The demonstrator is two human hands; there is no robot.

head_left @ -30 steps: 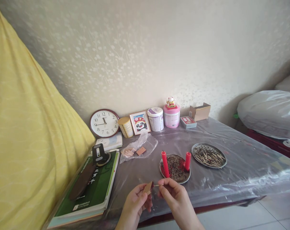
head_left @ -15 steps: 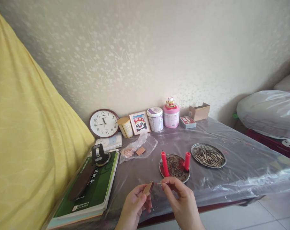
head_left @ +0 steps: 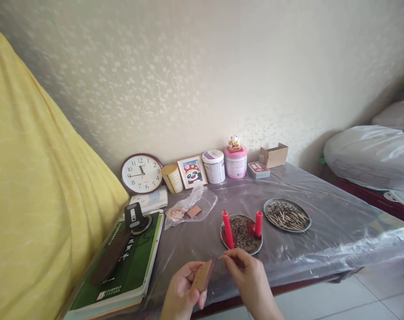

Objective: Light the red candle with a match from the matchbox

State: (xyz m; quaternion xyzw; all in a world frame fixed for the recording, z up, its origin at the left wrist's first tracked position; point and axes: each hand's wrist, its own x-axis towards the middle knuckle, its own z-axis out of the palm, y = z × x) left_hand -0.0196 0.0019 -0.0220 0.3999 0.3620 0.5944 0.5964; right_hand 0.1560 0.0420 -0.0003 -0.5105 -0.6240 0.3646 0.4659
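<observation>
My left hand (head_left: 185,286) grips a small brown matchbox (head_left: 202,275) near the table's front edge, its side turned toward the right. Just right of the box, my right hand (head_left: 244,271) pinches a thin match (head_left: 220,257) between thumb and fingertips. The match's dark red head points at the box, with a small gap between them. Beyond my hands a round metal plate (head_left: 244,233) bears two red candles, the left one (head_left: 228,229) tall and slightly tilted, the right one (head_left: 258,223) shorter. I see no flame on either wick.
A second plate (head_left: 287,230) of used matches lies to the right. A plastic bag (head_left: 205,206) holds another matchbox (head_left: 194,211). Green books (head_left: 135,262) lie at left. Along the wall stand a clock (head_left: 142,173), a picture frame (head_left: 191,172), cans and an open cardboard box (head_left: 274,156).
My left hand has turned the matchbox so more of its broad face shows. My right hand has shifted slightly down and left with the match. The whole view has moved a little.
</observation>
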